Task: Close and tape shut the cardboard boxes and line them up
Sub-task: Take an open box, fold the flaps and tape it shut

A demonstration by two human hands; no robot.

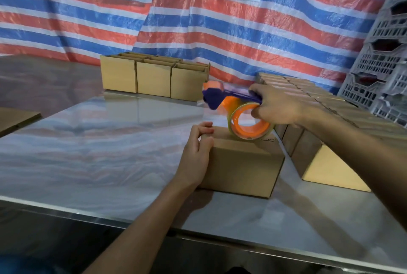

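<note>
Gripping tape dispenser (229, 103) over box (240, 163) top, right hand (275, 106), left hand (197, 152) curled on box's left edge

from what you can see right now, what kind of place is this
Probably a warehouse box-sealing station: rows of small brown cardboard boxes on a shiny metal table, an orange-and-purple tape dispenser held in the right hand, and stacked grey plastic crates.

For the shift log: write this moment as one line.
left hand: holds cardboard box at left edge | right hand: grips tape dispenser over box top | closed boxes: row at right
</note>
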